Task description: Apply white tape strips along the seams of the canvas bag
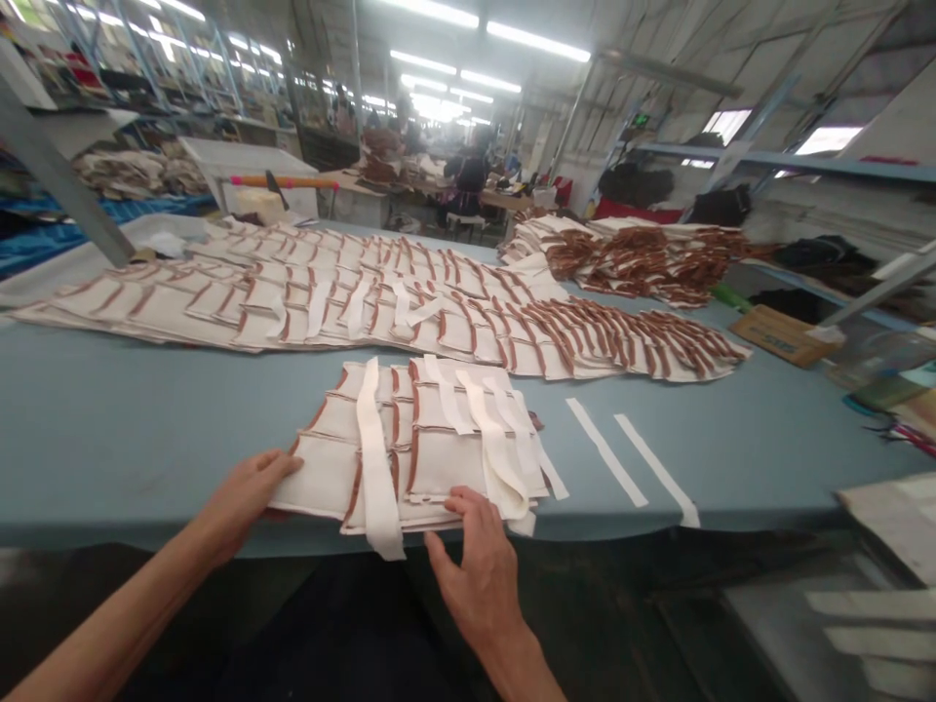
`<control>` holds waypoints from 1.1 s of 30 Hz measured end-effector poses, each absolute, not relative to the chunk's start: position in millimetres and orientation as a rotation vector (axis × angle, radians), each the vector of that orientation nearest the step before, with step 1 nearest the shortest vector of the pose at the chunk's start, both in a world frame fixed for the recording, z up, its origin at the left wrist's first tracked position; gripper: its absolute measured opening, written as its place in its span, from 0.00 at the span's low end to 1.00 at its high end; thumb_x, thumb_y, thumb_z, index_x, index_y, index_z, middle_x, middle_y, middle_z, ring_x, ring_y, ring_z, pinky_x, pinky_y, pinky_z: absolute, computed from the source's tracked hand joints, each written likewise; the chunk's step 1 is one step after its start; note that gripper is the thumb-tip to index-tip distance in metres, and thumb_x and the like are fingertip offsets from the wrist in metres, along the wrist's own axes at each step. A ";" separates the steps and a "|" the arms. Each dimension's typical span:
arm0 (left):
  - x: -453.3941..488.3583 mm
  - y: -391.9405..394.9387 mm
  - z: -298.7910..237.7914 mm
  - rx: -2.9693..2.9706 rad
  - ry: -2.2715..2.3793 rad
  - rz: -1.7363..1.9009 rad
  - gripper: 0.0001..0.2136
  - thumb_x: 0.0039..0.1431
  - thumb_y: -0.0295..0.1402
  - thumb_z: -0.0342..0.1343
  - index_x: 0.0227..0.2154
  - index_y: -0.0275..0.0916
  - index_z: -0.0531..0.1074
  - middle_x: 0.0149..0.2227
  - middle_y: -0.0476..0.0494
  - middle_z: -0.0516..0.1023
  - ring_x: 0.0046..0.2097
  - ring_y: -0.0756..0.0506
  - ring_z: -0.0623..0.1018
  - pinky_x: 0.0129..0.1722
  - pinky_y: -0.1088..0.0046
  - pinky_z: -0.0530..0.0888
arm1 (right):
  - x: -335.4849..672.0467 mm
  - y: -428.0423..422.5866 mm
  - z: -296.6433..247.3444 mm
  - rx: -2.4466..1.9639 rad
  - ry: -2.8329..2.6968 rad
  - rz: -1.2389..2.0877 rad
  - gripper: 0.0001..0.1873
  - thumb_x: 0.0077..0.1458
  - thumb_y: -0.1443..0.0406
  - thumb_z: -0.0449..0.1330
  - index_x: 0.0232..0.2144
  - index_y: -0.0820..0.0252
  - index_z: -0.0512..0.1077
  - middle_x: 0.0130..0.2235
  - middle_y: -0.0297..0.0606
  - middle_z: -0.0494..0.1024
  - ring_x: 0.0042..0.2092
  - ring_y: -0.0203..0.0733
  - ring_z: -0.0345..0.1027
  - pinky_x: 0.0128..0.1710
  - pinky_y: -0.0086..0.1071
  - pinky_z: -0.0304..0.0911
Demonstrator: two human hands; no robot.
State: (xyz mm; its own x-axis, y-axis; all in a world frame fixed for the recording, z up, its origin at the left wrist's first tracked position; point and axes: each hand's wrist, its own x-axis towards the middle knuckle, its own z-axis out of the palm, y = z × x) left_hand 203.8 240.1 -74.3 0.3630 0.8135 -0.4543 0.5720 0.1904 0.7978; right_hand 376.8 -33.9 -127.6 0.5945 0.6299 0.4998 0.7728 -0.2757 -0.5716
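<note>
Holds the left edge of a small stepped stack of cream panels [446, 473] with the left hand [253, 487], closed over the outer corner. Rests the bent fingertips of the right hand [479, 556] on the near edge of the same stack, with the thumb spread wide and apart, grasping nothing. Keeps the brown-bordered stack flat and overlapping at the front of the desk [182, 419], close to its near edge.

Seems, on this evidence, partway along. Has several white strips [374, 458] lying across the stack, including a long one left of the middle, reaching past the panels' near edge. Leaves the leftmost panels bare. Cannot tell mere laying from any fastening.

Has two loose strips [604, 450] lying directly on the desk, just right of the stack, apparently unused. Seems to have much left: long overlapping rows of similar panels [307, 283] lying behind, bearing only a few strips near the middle, and farther back on the right, a heaped pile of brown-and-cream pieces [629, 258], with no strips discernible.
</note>
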 end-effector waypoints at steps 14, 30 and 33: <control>93.3 272.7 -71.9 1.446 1.513 0.420 0.15 0.78 0.41 0.63 0.37 0.36 0.77 0.32 0.52 0.78 0.30 0.48 0.79 0.32 0.71 0.79 | 342.4 57.2 -115.4 -2.000 -1.629 -0.191 0.15 0.63 0.68 0.68 0.51 0.53 0.77 0.52 0.42 0.86 0.49 0.55 0.75 0.49 0.47 0.70; 56.6 289.1 -107.1 1.450 1.570 0.670 0.15 0.77 0.42 0.64 0.37 0.36 0.77 0.31 0.53 0.76 0.28 0.50 0.75 0.28 0.74 0.76 | 373.2 83.5 -102.2 -2.092 -1.911 -0.261 0.13 0.63 0.69 0.65 0.48 0.54 0.83 0.44 0.41 0.86 0.43 0.52 0.74 0.43 0.40 0.63; 32.7 296.9 -103.6 1.455 1.609 0.678 0.16 0.77 0.42 0.64 0.36 0.35 0.76 0.31 0.54 0.75 0.28 0.50 0.75 0.27 0.75 0.75 | 373.3 85.5 -102.1 -2.103 -1.904 -0.252 0.11 0.64 0.69 0.65 0.47 0.54 0.83 0.43 0.40 0.86 0.43 0.51 0.75 0.43 0.40 0.62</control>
State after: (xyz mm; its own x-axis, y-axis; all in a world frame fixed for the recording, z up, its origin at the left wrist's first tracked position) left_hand 32.7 296.9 -103.6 0.0288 0.9737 -0.2260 0.5184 0.1788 0.8362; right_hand 373.3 85.5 -102.1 0.1099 0.9406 0.3213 0.9918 -0.0825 -0.0978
